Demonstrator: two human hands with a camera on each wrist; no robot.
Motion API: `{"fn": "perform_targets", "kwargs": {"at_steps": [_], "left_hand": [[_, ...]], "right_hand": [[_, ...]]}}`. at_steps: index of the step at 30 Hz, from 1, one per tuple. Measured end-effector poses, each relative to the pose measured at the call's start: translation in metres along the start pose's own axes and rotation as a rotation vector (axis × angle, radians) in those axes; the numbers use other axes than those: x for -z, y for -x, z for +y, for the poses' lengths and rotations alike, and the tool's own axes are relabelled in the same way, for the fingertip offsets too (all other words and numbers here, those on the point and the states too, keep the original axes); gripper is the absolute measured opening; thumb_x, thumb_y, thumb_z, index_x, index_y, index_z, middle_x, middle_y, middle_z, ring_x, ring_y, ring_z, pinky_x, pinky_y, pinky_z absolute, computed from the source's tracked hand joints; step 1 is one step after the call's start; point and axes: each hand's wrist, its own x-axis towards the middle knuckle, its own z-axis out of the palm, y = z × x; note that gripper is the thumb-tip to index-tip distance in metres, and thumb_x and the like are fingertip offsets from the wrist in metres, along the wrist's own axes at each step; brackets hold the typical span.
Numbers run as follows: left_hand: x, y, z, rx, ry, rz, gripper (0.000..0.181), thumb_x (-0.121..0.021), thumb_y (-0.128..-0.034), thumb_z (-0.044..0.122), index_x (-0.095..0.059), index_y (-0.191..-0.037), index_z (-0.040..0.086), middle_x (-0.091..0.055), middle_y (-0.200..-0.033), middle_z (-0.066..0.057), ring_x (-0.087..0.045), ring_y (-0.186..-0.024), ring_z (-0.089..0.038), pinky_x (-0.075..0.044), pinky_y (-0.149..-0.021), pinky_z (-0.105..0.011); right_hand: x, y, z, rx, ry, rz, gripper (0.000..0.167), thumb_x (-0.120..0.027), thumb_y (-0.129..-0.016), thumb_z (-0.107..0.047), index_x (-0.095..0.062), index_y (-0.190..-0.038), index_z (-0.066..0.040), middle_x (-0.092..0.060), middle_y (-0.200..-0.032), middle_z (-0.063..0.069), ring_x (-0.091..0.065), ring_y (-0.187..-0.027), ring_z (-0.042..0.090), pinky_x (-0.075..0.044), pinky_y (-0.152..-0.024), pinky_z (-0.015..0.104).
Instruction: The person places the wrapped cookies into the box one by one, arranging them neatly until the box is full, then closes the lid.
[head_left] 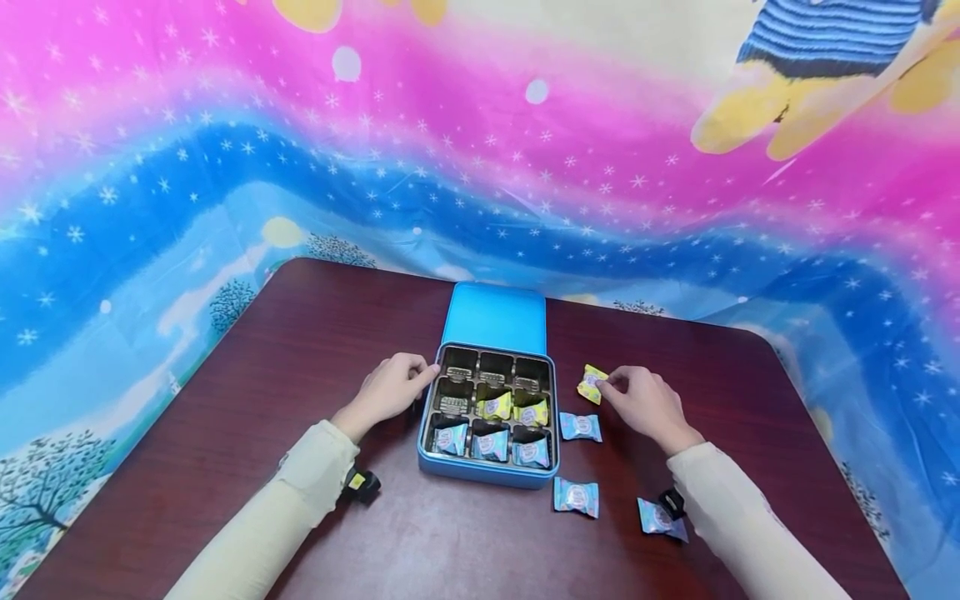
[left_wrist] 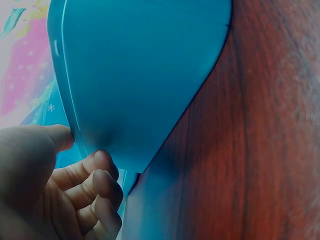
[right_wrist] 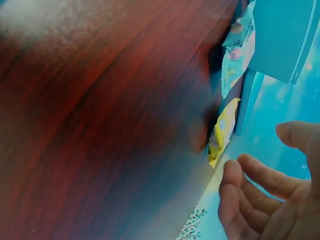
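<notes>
A blue tin [head_left: 487, 478] with a compartment insert stands on the table, its lid [head_left: 498, 317] laid back behind it. Three blue-wrapped candies [head_left: 491, 446] fill the front row. Two yellow-wrapped candies [head_left: 495, 406] sit in the middle row's centre and right compartments. At the tin's left side, my left hand [head_left: 392, 390] holds its edge, thumb at the rim and curled fingers by the outer wall [left_wrist: 145, 75]. My right hand [head_left: 647, 404] hovers by a loose yellow candy [right_wrist: 223, 132], thumb and fingertips apart; the right wrist view shows a gap before the candy.
To the tin's right lie three loose blue candies, one beside it [head_left: 581, 427], one nearer the front [head_left: 577, 497] and one [head_left: 658, 521] partly under the right wrist's camera [head_left: 671, 503]. A patterned cloth [head_left: 480, 167] hangs behind the dark wooden table [head_left: 337, 308].
</notes>
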Motion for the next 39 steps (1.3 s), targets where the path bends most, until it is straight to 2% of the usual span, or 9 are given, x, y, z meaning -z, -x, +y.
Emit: {"fn": "perform_targets", "kwargs": {"at_steps": [2,7,11,14,22,33,39], "left_hand": [[0.0,0.0,-0.001,0.002,-0.002,0.001,0.035,-0.055,-0.102,0.045,-0.066,-0.079,0.02,-0.063,-0.064,0.001,-0.055,-0.058,-0.014,-0.041,-0.058,-0.032],[-0.002,0.0,-0.001,0.002,0.001,0.001,0.034,-0.056,-0.102,0.044,-0.066,-0.079,0.02,-0.063,-0.063,0.002,-0.056,-0.057,-0.014,-0.041,-0.058,-0.032],[-0.002,0.0,-0.001,-0.002,0.001,0.002,0.034,-0.056,-0.1019,0.043,-0.066,-0.079,0.02,-0.064,-0.064,0.001,-0.056,-0.056,-0.014,-0.041,-0.057,-0.032],[-0.002,0.0,-0.001,-0.005,0.003,0.001,0.035,-0.056,-0.1019,0.044,-0.066,-0.079,0.02,-0.064,-0.064,0.0,-0.056,-0.055,-0.014,-0.041,-0.058,-0.032],[0.0,0.0,0.0,-0.001,0.0,-0.002,0.035,-0.056,-0.1018,0.045,-0.066,-0.079,0.02,-0.066,-0.066,-0.001,-0.056,-0.057,-0.014,-0.041,-0.058,-0.032],[0.001,0.0,0.0,-0.008,0.0,-0.002,0.035,-0.055,-0.102,0.044,-0.066,-0.079,0.02,-0.066,-0.065,-0.001,-0.056,-0.057,-0.014,-0.04,-0.057,-0.032],[0.001,-0.001,-0.001,-0.008,-0.002,0.005,0.034,-0.056,-0.1018,0.044,-0.066,-0.079,0.02,-0.065,-0.064,0.001,-0.056,-0.058,-0.014,-0.04,-0.057,-0.033]], "right_hand": [[-0.002,-0.003,0.0,-0.022,0.014,-0.02,0.037,-0.062,-0.099,-0.038,-0.071,-0.112,-0.005,-0.073,-0.088,0.008,-0.056,-0.065,0.017,-0.04,-0.051,0.032],[-0.008,-0.01,-0.001,-0.075,0.042,-0.086,0.042,-0.062,-0.097,-0.045,-0.066,-0.105,-0.003,-0.065,-0.077,0.007,-0.053,-0.063,0.019,-0.04,-0.053,0.032],[-0.011,-0.013,-0.001,-0.103,0.064,-0.104,0.045,-0.063,-0.095,-0.049,-0.059,-0.093,-0.005,-0.06,-0.076,0.008,-0.052,-0.063,0.02,-0.039,-0.054,0.032],[-0.013,-0.016,-0.001,-0.123,0.077,-0.104,0.049,-0.064,-0.093,-0.053,-0.057,-0.091,-0.004,-0.058,-0.075,0.01,-0.051,-0.062,0.021,-0.039,-0.054,0.033],[-0.017,-0.022,-0.005,-0.151,0.135,-0.108,0.06,-0.066,-0.09,-0.054,-0.059,-0.108,0.003,-0.063,-0.083,0.014,-0.054,-0.065,0.023,-0.041,-0.055,0.034],[-0.018,-0.021,0.005,-0.116,0.181,-0.057,0.045,-0.071,-0.089,-0.038,-0.062,-0.112,-0.001,-0.07,-0.1,0.017,-0.059,-0.073,0.023,-0.046,-0.062,0.04],[-0.018,-0.021,0.005,-0.089,0.183,-0.054,0.055,-0.071,-0.091,-0.04,-0.059,-0.126,0.001,-0.069,-0.115,0.022,-0.063,-0.084,0.028,-0.05,-0.068,0.045]]}}
